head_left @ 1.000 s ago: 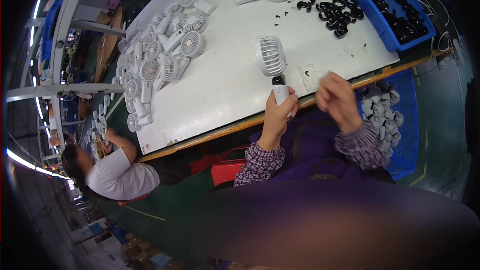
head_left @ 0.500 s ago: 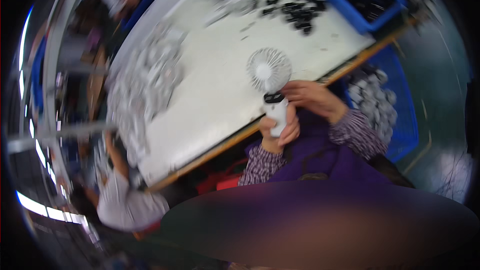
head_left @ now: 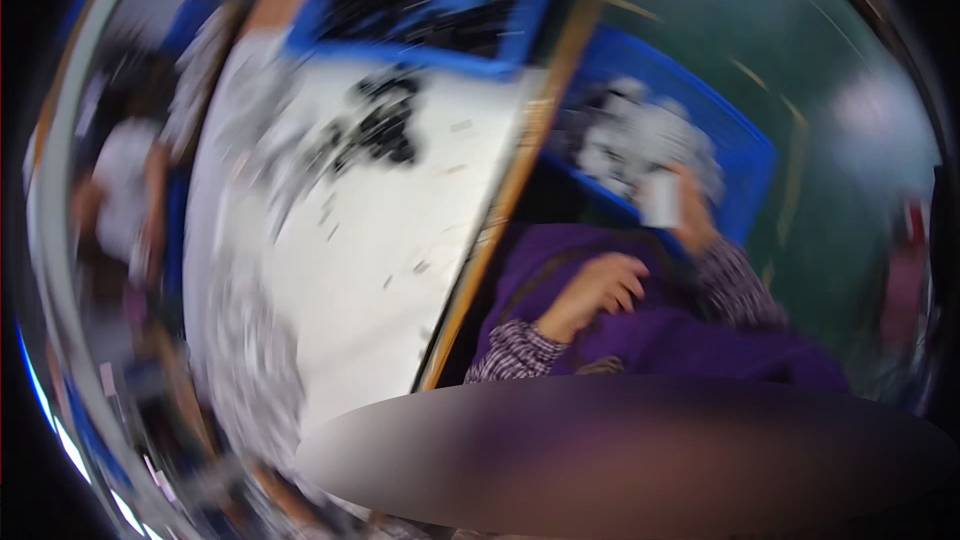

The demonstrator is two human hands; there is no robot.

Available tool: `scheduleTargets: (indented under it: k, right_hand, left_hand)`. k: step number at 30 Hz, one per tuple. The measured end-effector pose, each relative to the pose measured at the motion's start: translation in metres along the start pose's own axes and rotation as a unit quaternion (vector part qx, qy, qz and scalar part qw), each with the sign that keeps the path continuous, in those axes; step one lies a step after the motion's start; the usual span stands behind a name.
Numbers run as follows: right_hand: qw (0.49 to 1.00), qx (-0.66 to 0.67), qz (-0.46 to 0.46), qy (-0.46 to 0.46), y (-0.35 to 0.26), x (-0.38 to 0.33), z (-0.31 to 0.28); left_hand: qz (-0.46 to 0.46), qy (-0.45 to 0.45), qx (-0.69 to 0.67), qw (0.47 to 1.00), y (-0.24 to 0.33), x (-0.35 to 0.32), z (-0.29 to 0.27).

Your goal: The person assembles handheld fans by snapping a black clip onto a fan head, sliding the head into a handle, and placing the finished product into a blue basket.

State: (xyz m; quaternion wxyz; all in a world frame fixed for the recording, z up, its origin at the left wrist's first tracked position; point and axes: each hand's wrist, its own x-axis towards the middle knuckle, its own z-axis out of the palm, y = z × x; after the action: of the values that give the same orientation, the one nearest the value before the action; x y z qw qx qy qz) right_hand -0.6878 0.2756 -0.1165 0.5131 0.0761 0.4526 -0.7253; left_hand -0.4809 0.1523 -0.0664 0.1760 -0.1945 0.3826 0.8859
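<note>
- My right hand (head_left: 692,212) grips a white fan (head_left: 660,200) by what I take to be its handle; the fan is at the near rim of the blue basket (head_left: 745,155), its upper part lost against the white heap (head_left: 640,135) inside; I cannot tell whether it touches that heap.
- My left hand (head_left: 600,290) grasps nothing that I can see; its fingers are loosely curled in front of the purple apron (head_left: 660,340), well apart from the fan.
- As for progress, I judge the heap in the basket to be the dealt-with share; the fan in my grip is not yet let go; the blurred white pile (head_left: 250,340) along the far left of the table (head_left: 350,240) seems to be what is left, along with the black parts (head_left: 385,120) scattered near the blue tray (head_left: 430,60).
- By count, I see one fan held, one basket, one tray and one table; the tray holds many more small black pieces (head_left: 410,0); these, the loose black parts, the heap and the white pile are too smeared for me to number.
- Over on the left I make out at least one other person (head_left: 125,175) in a white top; what those hands hold, I cannot tell.
</note>
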Motion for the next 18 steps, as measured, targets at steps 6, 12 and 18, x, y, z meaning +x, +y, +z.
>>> scheduleTargets:
  k: [6,12,18]
  right_hand:
    - [0.882,-0.357,-0.062,0.300,0.023,0.075,-0.279]
    - [0.889,-0.407,-0.018,0.208,0.017,0.153,-0.207]
    - [0.888,-0.441,-0.007,0.129,0.023,0.169,-0.116]
  left_hand:
    - [0.078,0.089,0.027,0.993,0.037,-0.037,-0.021]
    - [0.273,0.585,0.047,0.762,0.013,-0.252,-0.079]
    - [0.052,0.865,0.432,0.251,-0.052,-0.489,-0.216]
